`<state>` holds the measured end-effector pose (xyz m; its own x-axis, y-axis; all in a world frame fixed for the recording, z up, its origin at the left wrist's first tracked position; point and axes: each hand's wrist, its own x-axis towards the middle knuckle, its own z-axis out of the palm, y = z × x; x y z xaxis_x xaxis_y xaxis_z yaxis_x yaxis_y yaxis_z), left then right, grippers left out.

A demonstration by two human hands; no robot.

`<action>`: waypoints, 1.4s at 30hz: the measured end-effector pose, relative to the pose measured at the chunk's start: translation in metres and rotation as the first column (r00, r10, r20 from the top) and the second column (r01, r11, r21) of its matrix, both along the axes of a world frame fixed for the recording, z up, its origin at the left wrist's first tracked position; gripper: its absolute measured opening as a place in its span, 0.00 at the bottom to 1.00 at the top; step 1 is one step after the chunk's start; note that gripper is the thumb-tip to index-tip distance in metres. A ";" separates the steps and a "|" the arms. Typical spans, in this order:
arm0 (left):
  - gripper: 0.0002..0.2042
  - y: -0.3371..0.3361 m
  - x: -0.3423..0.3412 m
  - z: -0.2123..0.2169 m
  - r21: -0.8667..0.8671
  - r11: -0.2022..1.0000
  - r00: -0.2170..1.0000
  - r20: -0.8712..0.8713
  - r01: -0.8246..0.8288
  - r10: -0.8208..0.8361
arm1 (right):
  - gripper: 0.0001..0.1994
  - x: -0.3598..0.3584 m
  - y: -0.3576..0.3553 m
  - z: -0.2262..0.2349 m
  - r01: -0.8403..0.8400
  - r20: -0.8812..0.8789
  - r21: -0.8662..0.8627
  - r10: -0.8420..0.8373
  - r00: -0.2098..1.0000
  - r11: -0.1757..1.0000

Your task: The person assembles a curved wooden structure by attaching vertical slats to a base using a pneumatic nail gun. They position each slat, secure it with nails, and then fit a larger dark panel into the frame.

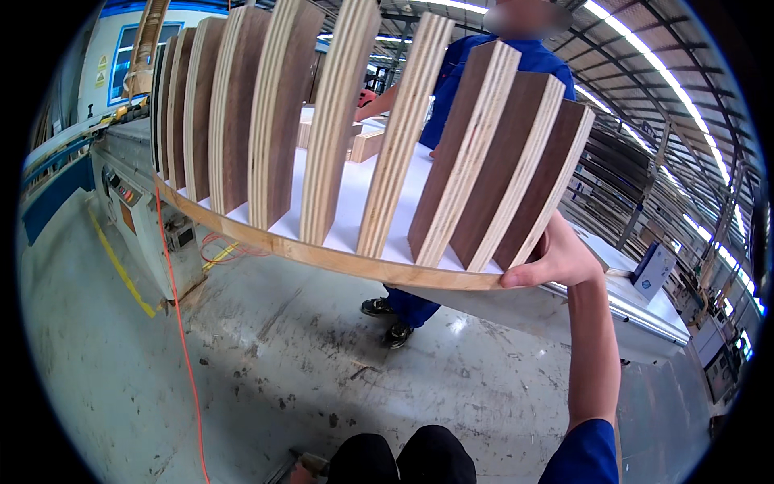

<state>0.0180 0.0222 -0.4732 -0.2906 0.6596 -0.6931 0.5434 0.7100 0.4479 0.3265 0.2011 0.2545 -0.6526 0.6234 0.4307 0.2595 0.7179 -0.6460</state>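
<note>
My right hand (560, 256) is closed at the foot of the rightmost plywood slat (552, 181). Its thumb lies across the slat's lower corner and the board's rim, and its fingers curl partly out of sight behind the slat. A row of several such slats (403, 133) stands on edge on a white-topped board (343, 230). They have dark brown faces and pale layered edges, with gaps between them. The board has a pale wooden rim (314, 256) facing me. My left hand is out of the picture.
A person in blue workwear (451, 89) stands across the board, near some plywood blocks (367, 145). On the left is a grey machine (141, 210) with a control panel. An orange hose (179, 331) runs down to the concrete floor (322, 347). Racks (613, 194) stand at the right.
</note>
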 end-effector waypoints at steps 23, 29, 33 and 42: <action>0.15 0.115 0.086 0.622 0.473 -0.612 0.755 -0.209 0.634 0.621 | 0.33 0.014 0.006 0.006 -0.018 0.086 0.205 0.000 0.996 0.978; 0.13 0.118 0.087 0.615 0.537 -0.620 0.783 -0.130 0.572 0.609 | 0.47 0.021 0.031 0.051 -0.185 -0.049 -0.218 0.178 0.983 0.958; 0.10 0.130 0.092 0.614 0.507 -0.709 0.833 -0.033 0.490 0.552 | 0.17 -0.020 0.076 0.074 -0.047 0.161 0.390 -0.018 0.987 0.920; 0.04 0.121 0.111 0.624 0.544 -0.714 0.815 0.090 0.441 0.572 | 0.28 -0.127 0.185 0.059 -0.349 0.511 0.732 -0.132 0.850 0.585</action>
